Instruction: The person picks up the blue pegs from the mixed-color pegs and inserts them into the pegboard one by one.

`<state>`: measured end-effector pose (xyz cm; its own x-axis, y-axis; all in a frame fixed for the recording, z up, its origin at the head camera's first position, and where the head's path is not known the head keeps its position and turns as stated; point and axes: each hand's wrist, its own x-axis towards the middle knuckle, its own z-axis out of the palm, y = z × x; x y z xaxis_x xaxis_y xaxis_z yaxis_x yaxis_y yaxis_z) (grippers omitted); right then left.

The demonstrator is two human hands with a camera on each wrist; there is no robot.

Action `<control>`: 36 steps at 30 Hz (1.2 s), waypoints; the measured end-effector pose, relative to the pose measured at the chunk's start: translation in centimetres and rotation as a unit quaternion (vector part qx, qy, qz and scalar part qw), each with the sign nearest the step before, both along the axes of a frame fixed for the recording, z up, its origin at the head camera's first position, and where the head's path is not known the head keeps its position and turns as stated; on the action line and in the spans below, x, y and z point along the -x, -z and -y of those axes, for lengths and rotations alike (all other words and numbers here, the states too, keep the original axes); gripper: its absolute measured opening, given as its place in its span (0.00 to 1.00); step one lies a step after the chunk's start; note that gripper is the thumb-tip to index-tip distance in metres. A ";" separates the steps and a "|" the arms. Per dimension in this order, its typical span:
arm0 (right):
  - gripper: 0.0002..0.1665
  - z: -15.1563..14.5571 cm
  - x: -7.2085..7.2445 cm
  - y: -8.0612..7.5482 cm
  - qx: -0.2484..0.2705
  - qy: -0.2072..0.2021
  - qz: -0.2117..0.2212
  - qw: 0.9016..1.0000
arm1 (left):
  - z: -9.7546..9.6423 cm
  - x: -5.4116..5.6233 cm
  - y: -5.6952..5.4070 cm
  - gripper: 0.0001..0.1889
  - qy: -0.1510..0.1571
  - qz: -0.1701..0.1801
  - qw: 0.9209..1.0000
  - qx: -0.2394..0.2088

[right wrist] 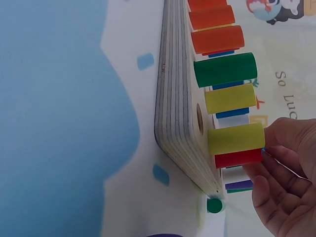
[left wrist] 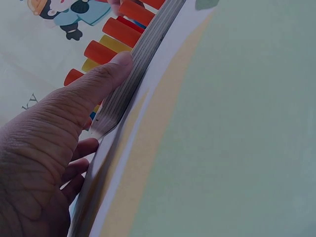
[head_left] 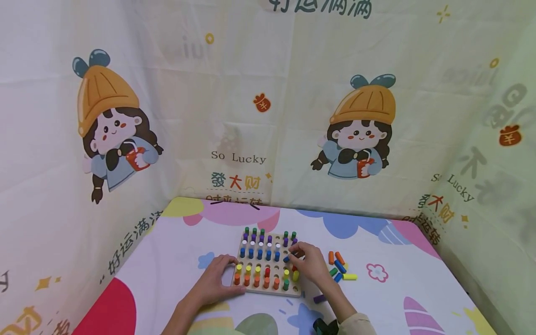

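A wooden pegboard (head_left: pixel 271 292) lies on the table, with rows of green, purple, white, blue, yellow and orange pegs standing in it. My left hand (head_left: pixel 214 280) holds its near left corner, thumb along the front edge (left wrist: pixel 143 64) and fingers by the left side. Over the board's right part, my right hand (head_left: pixel 311 264) pinches a tilted blue peg (head_left: pixel 286 259) at its fingertips. Close to that hand stand a yellow peg (right wrist: pixel 236 138) and a red peg (right wrist: pixel 239 158). A green peg (right wrist: pixel 225 69) stands in the front row among orange ones. The right fingers partly hide the right-hand holes.
Right of the board lie loose pegs: orange (head_left: pixel 331 257), blue (head_left: pixel 339 266), green (head_left: pixel 332 272) and yellow (head_left: pixel 349 277). A purple peg (head_left: pixel 319 298) lies near the right forearm, with a dark object (head_left: pixel 325 326) at the front edge of view. Printed curtains (head_left: pixel 289 139) enclose the table.
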<state>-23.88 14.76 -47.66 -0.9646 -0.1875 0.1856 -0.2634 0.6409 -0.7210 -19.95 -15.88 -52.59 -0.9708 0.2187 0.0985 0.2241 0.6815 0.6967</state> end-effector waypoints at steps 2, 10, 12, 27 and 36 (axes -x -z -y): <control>0.08 0.1 0.0 -0.1 0.003 0.000 -0.003 1.000 | 0.0 0.0 0.0 0.40 0.000 0.001 1.000 -0.001; 0.07 0.3 -0.1 -0.1 0.006 0.005 -0.010 1.000 | 0.0 0.1 0.2 0.40 0.004 0.006 1.000 0.000; 0.07 0.3 -0.2 -0.2 0.006 0.007 -0.012 1.000 | 0.0 0.1 0.2 0.40 0.002 0.008 1.000 0.001; 0.08 -0.9 -1.7 -0.4 0.003 0.032 -0.031 0.999 | 0.0 0.0 0.0 0.39 0.006 -0.006 1.000 0.004; 0.08 -2.4 -2.7 -0.6 0.006 0.041 -0.041 0.998 | -0.1 0.0 0.1 0.40 -0.002 0.001 1.000 0.003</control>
